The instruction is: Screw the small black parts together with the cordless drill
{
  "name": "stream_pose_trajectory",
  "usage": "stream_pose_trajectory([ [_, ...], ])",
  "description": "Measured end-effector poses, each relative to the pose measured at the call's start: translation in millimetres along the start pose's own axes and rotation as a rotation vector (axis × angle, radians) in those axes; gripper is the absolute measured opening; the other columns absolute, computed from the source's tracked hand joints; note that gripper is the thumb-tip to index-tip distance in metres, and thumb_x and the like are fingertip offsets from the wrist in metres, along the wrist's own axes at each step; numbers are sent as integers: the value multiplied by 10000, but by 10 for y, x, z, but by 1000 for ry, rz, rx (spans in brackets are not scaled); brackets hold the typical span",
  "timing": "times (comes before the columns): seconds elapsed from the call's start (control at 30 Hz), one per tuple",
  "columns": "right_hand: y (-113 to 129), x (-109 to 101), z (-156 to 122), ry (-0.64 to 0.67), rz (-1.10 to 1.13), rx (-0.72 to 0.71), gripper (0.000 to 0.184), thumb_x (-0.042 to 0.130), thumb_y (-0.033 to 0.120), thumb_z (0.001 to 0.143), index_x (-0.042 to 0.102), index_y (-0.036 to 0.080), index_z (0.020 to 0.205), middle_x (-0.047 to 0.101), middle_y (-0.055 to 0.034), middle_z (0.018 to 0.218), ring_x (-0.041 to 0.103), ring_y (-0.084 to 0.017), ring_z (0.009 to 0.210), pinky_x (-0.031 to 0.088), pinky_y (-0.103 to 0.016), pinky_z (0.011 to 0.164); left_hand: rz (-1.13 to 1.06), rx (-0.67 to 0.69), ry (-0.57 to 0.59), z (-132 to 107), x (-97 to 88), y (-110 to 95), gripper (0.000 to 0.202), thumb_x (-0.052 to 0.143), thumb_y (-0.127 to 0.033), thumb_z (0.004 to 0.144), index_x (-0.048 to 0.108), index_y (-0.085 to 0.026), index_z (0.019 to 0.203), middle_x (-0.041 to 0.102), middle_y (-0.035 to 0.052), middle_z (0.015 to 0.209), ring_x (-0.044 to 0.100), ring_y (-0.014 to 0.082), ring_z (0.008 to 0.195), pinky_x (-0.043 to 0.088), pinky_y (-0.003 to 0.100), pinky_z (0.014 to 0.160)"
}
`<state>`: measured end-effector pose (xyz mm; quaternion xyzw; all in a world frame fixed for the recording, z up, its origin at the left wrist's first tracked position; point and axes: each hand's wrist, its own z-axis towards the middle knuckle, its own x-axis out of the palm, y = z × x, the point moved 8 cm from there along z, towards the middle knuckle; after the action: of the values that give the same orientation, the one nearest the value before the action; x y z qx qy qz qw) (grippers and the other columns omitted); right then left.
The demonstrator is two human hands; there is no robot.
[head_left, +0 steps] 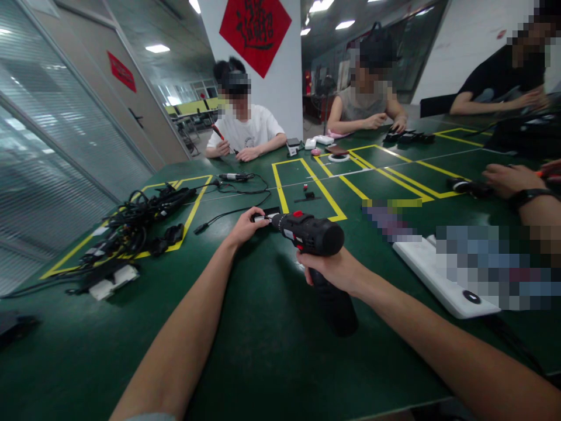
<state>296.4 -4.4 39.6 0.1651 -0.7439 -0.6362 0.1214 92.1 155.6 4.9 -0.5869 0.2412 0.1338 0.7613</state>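
While the right hand (331, 268) wraps its fingers round the drill (309, 231), the left hand (245, 227) pinches a small part (260, 218), seemingly to steady it.

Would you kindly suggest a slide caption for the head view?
Right hand grips a black drill pointed toward the left hand over a green table.

No clearly legible text; black characters (255, 24) on a red diamond sign (258, 38)
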Motion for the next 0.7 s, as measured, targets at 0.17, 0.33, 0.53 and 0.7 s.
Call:
stream_pose_trajectory([
  [0.17,6,5,0,1,-4,-7,75,612,159,744,576,196,799,591,16,497,587,-166,480,445,-294,530,-2,-6,-7,-9,-3,2,327,726,-380,686,591,-196,920,571,-20,784,513,155,709,396,264,653],
  [0.33,13,14,-2,5,6,-13,77,613,160,743,568,199,792,585,24,499,588,-168,484,445,-293,533,3,-10,-8,-14,-2,-7,321,729,-367,685,590,-196,919,569,-19,793,509,153,715,395,261,651],
  [0.53,11,6,-7,2,14,-5,87,614,148,735,575,191,800,589,16,513,587,-165,481,445,-293,530,9,-5,-20,-5,-13,11,357,738,-387,678,576,-200,936,564,-18,798,504,152,710,388,257,638],
  [0.7,-18,-4,0,-9,10,3,97,606,142,740,590,183,826,596,10,509,581,-165,475,438,-289,523,-1,-5,-13,6,-2,35,348,734,-394,677,573,-195,913,549,-27,771,490,141,682,380,249,632],
])
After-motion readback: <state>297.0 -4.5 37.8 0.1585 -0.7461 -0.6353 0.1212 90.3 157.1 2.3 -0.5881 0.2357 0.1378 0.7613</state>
